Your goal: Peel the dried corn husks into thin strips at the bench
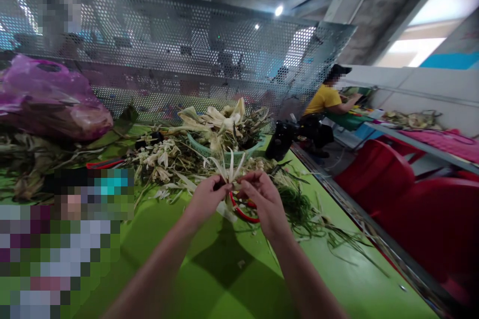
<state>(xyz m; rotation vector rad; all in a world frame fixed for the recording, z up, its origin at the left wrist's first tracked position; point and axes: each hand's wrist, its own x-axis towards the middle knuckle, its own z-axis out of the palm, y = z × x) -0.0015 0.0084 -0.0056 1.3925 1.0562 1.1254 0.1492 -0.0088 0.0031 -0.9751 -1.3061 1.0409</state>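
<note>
My left hand (205, 199) pinches the base of a small flower-like piece made of pale dried husk (232, 167), its narrow strips fanning upward. The fingers of my right hand (265, 200) close on the same piece from the other side, at its lower part. Just beneath the hands, a red curved handle (245, 215), which looks like that of scissors, lies on the green table (224, 289). Part of it is hidden by my right hand. A heap of thin green strands (297, 209) lies right of my right hand.
Behind my hands stands a light green basket (200, 149) heaped with dried husks (228, 122). Loose husk pieces (164, 159) and a red-handled tool (107, 163) lie left, near a purple plastic bag (56, 99). Red chairs (377, 164) and a person in yellow (324, 99) are at right.
</note>
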